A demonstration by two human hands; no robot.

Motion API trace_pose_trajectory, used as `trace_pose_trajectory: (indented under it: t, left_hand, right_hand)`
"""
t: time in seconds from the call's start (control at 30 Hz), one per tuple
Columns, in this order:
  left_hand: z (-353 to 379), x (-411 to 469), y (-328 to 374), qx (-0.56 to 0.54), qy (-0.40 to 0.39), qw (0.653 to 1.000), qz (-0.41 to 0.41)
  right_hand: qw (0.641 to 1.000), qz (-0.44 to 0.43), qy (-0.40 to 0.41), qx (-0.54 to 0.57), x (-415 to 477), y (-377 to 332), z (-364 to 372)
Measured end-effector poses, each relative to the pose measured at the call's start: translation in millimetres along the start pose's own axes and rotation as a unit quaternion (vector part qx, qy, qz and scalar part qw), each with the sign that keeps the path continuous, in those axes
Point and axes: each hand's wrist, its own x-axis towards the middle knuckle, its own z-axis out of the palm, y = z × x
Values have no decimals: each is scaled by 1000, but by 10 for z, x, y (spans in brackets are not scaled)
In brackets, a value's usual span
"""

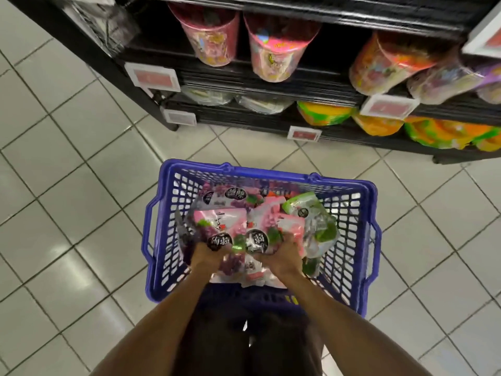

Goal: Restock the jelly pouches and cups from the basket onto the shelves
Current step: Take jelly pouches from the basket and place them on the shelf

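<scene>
Both hands are down in the basket, at its 6 o'clock end: left hand and right hand each curl round jelly pouches. Best to lift them square, labels up, toward the shelves at 12 o'clock.

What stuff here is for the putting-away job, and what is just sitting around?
For the job:
- jelly pouches, piled in the blue basket
- left hand and right hand, each gripping pouches
- black shelves

Just there:
- pink tubs, already shelved
- orange and green packs on the bottom shelf
- price tags
- floor tiles
</scene>
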Motion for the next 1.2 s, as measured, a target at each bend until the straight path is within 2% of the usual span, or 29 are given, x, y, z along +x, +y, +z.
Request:
trace_pose_trajectory:
  t: [0.1, 0.23, 0.33, 0.43, 0.53, 0.7, 0.87, 0.97, 1.2]
  left_hand:
    - [-55, -97, 24, 2, -11, 1000, -8]
    - [-213, -537, 129, 23, -34, 995, 91]
    - [-489, -1072, 339, -41, -77, 990, 106]
    - [-875, -1743, 618, -89, -74, 987, 115]
    - [-1297, -2531, 950, -121, -78, 978, 154]
    - [-2071, -3829, 1457, -182, -186, 946, 195]
    - [-2659, -4716, 1772, -219, -242, 904, 278]
    - [-2979, -5152, 1960, -216, -249, 881, 339]
    - [-3487, -6002, 2464, -163, -231, 815, 506]
  right_hand:
    - [993, -6, -49, 106, -46, 103, -107]
    - [965, -8, -49, 258, -430, 164, -423]
    - [941, 17, -33, 336, -978, 149, -847]
    - [902, 5, -27, 430, -1643, 84, -1363]
    - [888, -40, 1, 458, -2360, -41, -1896]
    - [841, -154, -9, 519, -3526, -374, -2717]
    - [804, -215, 19, 555, -4429, -683, -3240]
    - [789, -262, 61, 552, -4919, -853, -3489]
    - [716, -368, 144, 575, -5676, -1063, -3983]
